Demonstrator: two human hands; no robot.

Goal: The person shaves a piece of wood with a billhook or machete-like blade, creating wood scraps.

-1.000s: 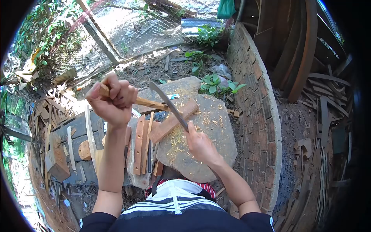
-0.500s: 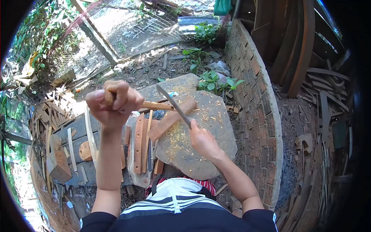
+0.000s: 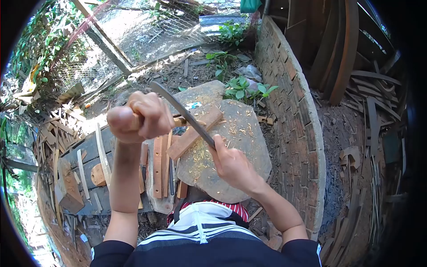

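My left hand [image 3: 144, 118] is closed round a wooden stick [image 3: 179, 121], raised over the left side of the work area. In my right hand [image 3: 231, 162] is the handle end of a long dark blade [image 3: 184, 111], which slants up and left and crosses the stick beside my left fist. Below the blade, a reddish wooden block [image 3: 195, 135] lies at an angle on a round stump [image 3: 222, 182] strewn with pale shavings. Whether the blade touches the stick cannot be made out.
Left of the stump, a drilled wooden strip [image 3: 158, 173] and other tools lie beside dark planks [image 3: 91, 155]. A curved brick wall [image 3: 293, 120] stands on the right. Wood scraps cover the ground, and wire mesh [image 3: 169, 26] runs across the back.
The blade has moved up and left along the stick, towards my left fist. My left hand has shifted slightly right and looks larger. The view has tilted a little.
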